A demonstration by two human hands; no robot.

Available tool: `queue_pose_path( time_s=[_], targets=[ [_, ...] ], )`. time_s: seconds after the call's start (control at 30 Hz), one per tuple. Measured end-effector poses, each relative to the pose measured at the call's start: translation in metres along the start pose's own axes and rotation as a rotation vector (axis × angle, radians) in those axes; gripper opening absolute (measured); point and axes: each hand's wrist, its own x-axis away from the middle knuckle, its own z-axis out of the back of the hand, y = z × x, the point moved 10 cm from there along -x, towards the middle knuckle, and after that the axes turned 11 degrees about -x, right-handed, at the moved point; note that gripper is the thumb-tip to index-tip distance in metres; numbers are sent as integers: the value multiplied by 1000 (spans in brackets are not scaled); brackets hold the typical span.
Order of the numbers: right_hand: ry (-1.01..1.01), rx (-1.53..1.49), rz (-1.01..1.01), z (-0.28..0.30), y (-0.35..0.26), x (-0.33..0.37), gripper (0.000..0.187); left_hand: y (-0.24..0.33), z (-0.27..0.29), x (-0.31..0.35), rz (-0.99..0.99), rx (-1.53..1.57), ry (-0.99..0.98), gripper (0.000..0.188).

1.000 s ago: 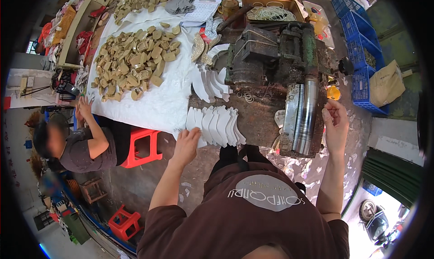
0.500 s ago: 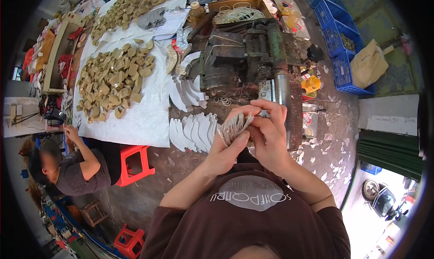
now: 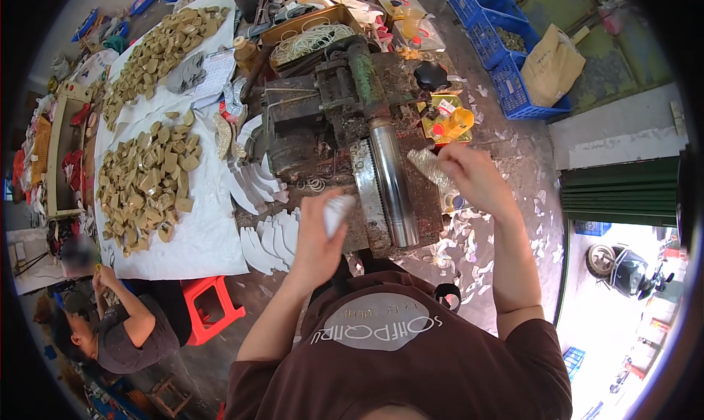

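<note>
My left hand [image 3: 314, 245] is closed round a small stack of thin pieces [image 3: 337, 213], whose pale side faces up. It is in front of the machine, left of a shiny steel cylinder [image 3: 394, 189]. Off to the right, my right hand [image 3: 480, 181] pinches a glittery silver-gold piece [image 3: 431, 168] beyond the bench's right side; how many layers it has I cannot tell. Fanned white curved pieces [image 3: 273, 240] lie left of my left hand, with more grey-white curved pieces [image 3: 253, 181] behind them.
An old greasy machine [image 3: 299, 123] fills the bench middle. Heaps of tan blocks [image 3: 147, 181] cover a white sheet [image 3: 213, 247] at left. A co-worker [image 3: 132, 336] sits near a red stool [image 3: 213, 310]. Blue crates [image 3: 513, 90] stand far right; scraps litter the floor.
My hands were together over a fanned glittery stack; now they are apart. The right has moved right with a glittery piece, and the left keeps a stack. The view has shifted rightward.
</note>
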Motion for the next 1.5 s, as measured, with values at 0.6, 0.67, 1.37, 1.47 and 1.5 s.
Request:
queue_pose_path(
  time_s=[0.6,0.67,1.37,1.47,1.5],
  targets=[
    [255,-373,-31,-27,17,7,24,-135,135,101,190,-491,472,44],
    [262,-360,0,-28,12,6,24,-174,119,122,228,-709,287,45],
    [305,-65,536,-85,-119,32,20,28,1,10,8,921,128,34],
    [133,-359,404,-73,-85,21,12,26,21,13,42,381,273,27],
    [159,-516,232,-54,-71,15,9,22,32,14,26,198,350,29]
  ],
)
